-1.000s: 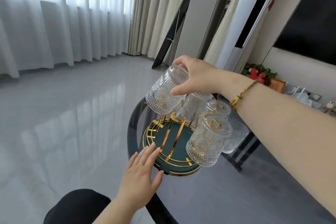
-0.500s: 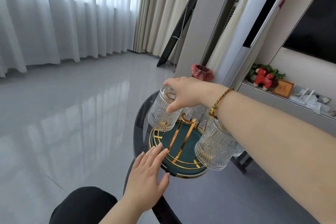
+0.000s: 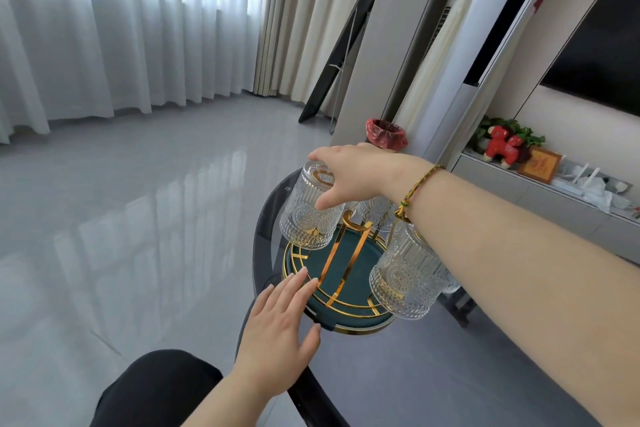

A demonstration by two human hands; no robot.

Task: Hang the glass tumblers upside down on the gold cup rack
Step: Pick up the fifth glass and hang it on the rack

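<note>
A gold cup rack (image 3: 346, 253) with a round dark green base stands on a dark round glass table (image 3: 398, 374). An embossed glass tumbler (image 3: 308, 215) hangs upside down on the rack's far left arm, and my right hand (image 3: 349, 173) still holds its upturned base between thumb and fingers. Another tumbler (image 3: 405, 274) hangs upside down at the near right, under my forearm. More tumblers (image 3: 375, 211) hang behind, partly hidden by my wrist. My left hand (image 3: 277, 329) lies flat with fingers spread on the near left rim of the base.
The table's near edge runs close to my dark-clad knee (image 3: 156, 388). A glossy grey floor spreads to the left. A red-lined bin (image 3: 386, 130) stands beyond the table, and a low cabinet (image 3: 554, 198) with a red toy and a frame runs along the right wall.
My right hand has lowered the tilted tumbler onto the rack's left arm, where it now hangs upright-inverted. My left hand stays pressed on the base.
</note>
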